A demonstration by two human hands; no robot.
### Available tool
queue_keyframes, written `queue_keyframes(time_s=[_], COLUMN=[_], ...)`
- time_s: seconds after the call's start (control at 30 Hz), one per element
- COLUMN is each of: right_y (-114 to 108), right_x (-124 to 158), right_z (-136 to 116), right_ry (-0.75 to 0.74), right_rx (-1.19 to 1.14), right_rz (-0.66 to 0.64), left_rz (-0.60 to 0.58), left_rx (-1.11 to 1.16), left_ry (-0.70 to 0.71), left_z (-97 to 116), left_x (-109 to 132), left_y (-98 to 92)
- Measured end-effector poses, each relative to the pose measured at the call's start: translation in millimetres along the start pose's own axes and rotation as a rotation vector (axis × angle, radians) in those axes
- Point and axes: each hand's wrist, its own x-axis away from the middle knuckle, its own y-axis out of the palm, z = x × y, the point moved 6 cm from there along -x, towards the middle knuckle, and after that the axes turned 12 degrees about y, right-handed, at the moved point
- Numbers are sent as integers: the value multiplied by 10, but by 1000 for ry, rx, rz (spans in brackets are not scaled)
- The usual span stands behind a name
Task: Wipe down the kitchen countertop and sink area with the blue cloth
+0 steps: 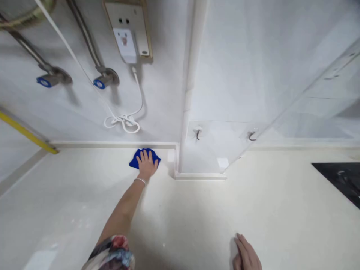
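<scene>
My left hand is stretched far out, fingers spread flat on top of a blue cloth. The cloth lies on the cream countertop against the back wall, just left of a white column. A thin bracelet circles that wrist. My right hand rests flat on the countertop near the bottom edge, fingers extended, holding nothing.
On the white wall hang two pipes with blue-capped valves, a socket box and a looped white cable. Two metal hooks sit on the panel right of the column. A black hob lies at the right. A yellow strip runs at the left.
</scene>
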Motion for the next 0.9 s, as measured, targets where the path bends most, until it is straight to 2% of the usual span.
queue_keyframes(time_s=[0.13, 0.27, 0.5, 0.57, 0.67, 0.73, 0.8, 0.9], right_y=[48, 75, 124, 129, 155, 175, 187, 189], right_x=[3, -28, -92, -98, -98, -97, -99, -112], right_z=[-58, -94, -173, -200, -219, -220, -220, -225], right_ry=[-45, -102, -115, -100, -76, -68, -72, -82], right_rx=[90, 139, 66, 45, 31, 28, 30, 46], right_rz=[8, 73, 177, 207, 207, 199, 203, 226], left_rz=[49, 123, 229, 263, 307, 300, 237, 113], left_rx=[46, 82, 66, 58, 57, 72, 111, 189], left_ry=[222, 301, 359, 434, 575, 641, 711, 806], left_z=[485, 890, 1164, 1283, 1545, 1707, 1842, 1995], left_x=[441, 878, 1519, 1798, 2357, 2736, 3022, 3169], left_y=[61, 97, 153, 157, 170, 211, 287, 376])
